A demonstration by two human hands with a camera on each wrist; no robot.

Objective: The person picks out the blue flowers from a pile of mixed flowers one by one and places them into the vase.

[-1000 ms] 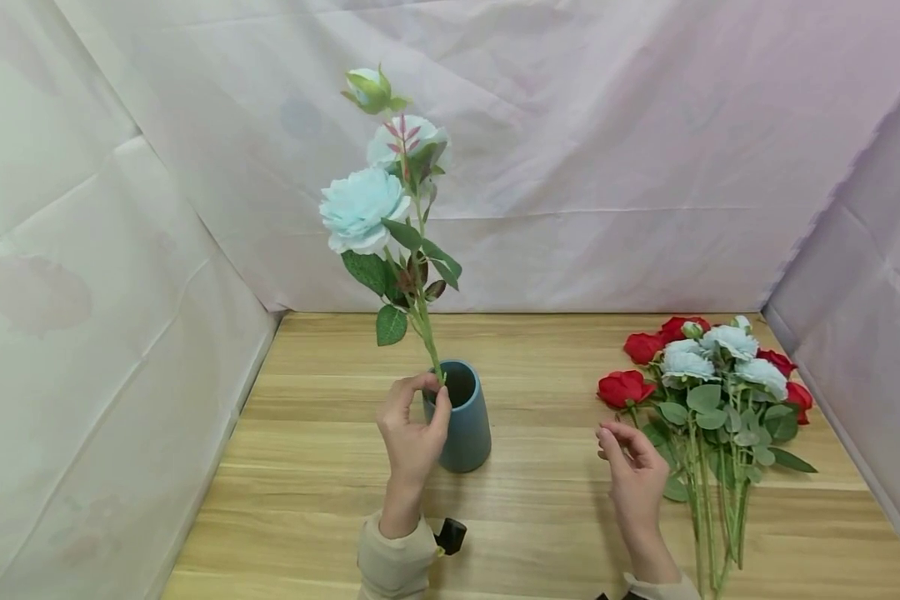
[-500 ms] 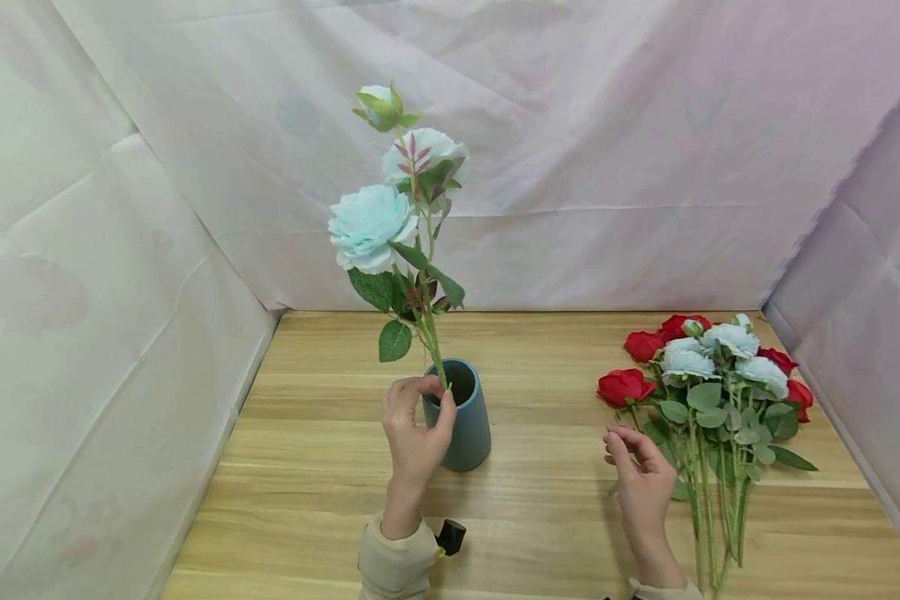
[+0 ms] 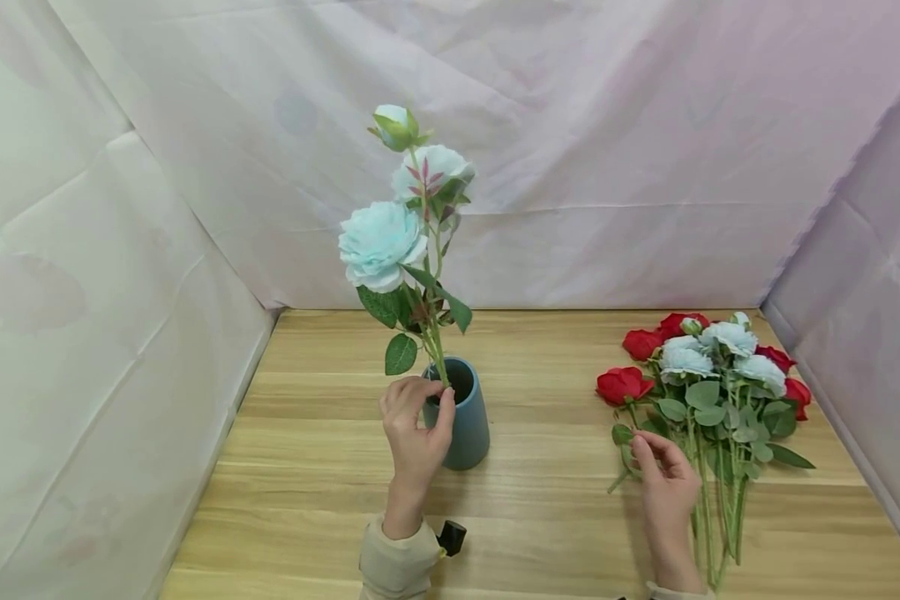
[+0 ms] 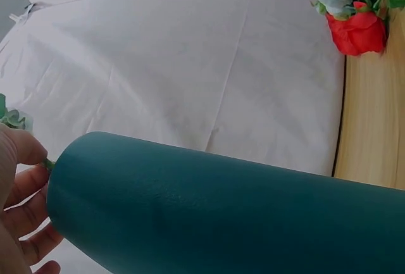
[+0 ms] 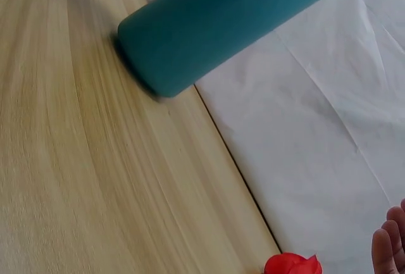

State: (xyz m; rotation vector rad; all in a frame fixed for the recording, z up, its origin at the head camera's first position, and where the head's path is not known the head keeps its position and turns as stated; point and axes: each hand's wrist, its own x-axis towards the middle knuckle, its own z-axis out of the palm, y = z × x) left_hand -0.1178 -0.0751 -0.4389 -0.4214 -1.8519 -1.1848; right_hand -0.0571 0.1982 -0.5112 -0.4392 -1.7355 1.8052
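At the mouth of a blue-green vase (image 3: 468, 437), my left hand (image 3: 414, 433) pinches the lower stem of a pale blue artificial flower spray (image 3: 382, 243) between thumb and fingers. The spray rises above the rim, leaning slightly left, with two blooms and a bud. The left wrist view has the vase (image 4: 221, 204) large and close, with the left hand (image 4: 22, 204) by its rim. My right hand (image 3: 669, 492), fingers loosely bent, is beside the heap's leaves with nothing visible held; whether it touches them I cannot tell. Its fingertips (image 5: 385, 249) edge into the right wrist view.
Right of the vase lies a heap of red roses (image 3: 622, 386) and pale blue flowers (image 3: 761, 373), stems pointing toward me. White cloth (image 3: 607, 167) walls enclose the wooden table (image 3: 307, 467) at the back and both sides.
The flower spray has shifted down and to the right, its stem's pinched part staying near the vase mouth. My right hand has moved right, closer to the heap, uncovering some leaves.
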